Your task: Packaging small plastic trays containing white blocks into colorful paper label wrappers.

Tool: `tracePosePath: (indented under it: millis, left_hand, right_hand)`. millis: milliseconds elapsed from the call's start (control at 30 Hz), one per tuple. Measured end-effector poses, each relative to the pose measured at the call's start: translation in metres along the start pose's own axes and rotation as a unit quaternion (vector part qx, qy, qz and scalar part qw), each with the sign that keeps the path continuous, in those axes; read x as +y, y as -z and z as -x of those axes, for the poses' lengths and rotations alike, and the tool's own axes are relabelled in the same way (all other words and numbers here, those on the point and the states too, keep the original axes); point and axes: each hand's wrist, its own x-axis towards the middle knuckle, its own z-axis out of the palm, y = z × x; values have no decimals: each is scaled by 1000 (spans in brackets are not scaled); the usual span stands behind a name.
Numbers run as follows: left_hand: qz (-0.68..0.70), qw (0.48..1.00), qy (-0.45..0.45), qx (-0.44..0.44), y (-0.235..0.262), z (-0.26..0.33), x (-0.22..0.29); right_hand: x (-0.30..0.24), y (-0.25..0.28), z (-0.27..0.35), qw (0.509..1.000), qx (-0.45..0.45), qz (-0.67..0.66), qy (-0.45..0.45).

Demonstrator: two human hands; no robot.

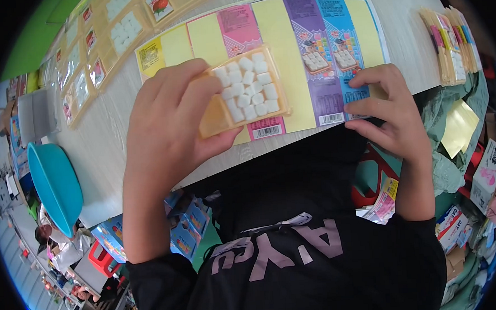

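Observation:
My left hand [170, 111] grips a shallow tan plastic tray [213, 116], thumb on its near side and fingers on the far side. Short white pieces [248, 93], like small marshmallows, fill the tray's larger compartment; the part by my palm looks bare. Beneath the tray lies a pale yellow backing sheet [269, 33] bearing printed label strips, among them a pink strip [238, 23] partly covered by the tray, a purple strip [308, 25] and a blue strip [339, 29]. At the blue strip's right edge, my right hand [389, 111] has its fingers bent and apart, holding nothing visible.
Several filled trays [124, 32] stand at the table's far left. Folded label strips [450, 46] are stacked at the right. A turquoise basin [56, 184] sits by the left edge. Below the table's near edge are a red stool [372, 174] and blue boxes [190, 228].

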Motion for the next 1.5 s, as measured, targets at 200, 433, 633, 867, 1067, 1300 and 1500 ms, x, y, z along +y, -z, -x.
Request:
tracePosePath:
  millis: [200, 433, 633, 867, 1067, 1300, 1500]
  left_hand:
    - [-33, 999, -9, -37, -16, -12, 6]
    - [-31, 999, -3, -22, -26, -11, 5]
    - [-26, 1000, -6, -9, -27, -11, 4]
    - [25, 999, 23, -6, -29, -9, 4]
    - [17, 999, 31, -20, -27, -8, 4]
    - [37, 999, 21, -24, -27, -9, 3]
    - [40, 999, 20, -9, -28, -7, 2]
  right_hand:
    - [3, 2, 0, 1000, -6, -28, -6]
    - [3, 6, -5, 998, -44, -46, -17]
    - [1, 4, -4, 1000, -27, -5, 2]
    - [0, 10, -10, 1000, 9, -22, -9]
    - [2, 26, -12, 990, 19, 1, -138]
    - [34, 50, -19, 942, 245, -107, -201]
    - [60, 77, -29, 932, 283, -134, -180]
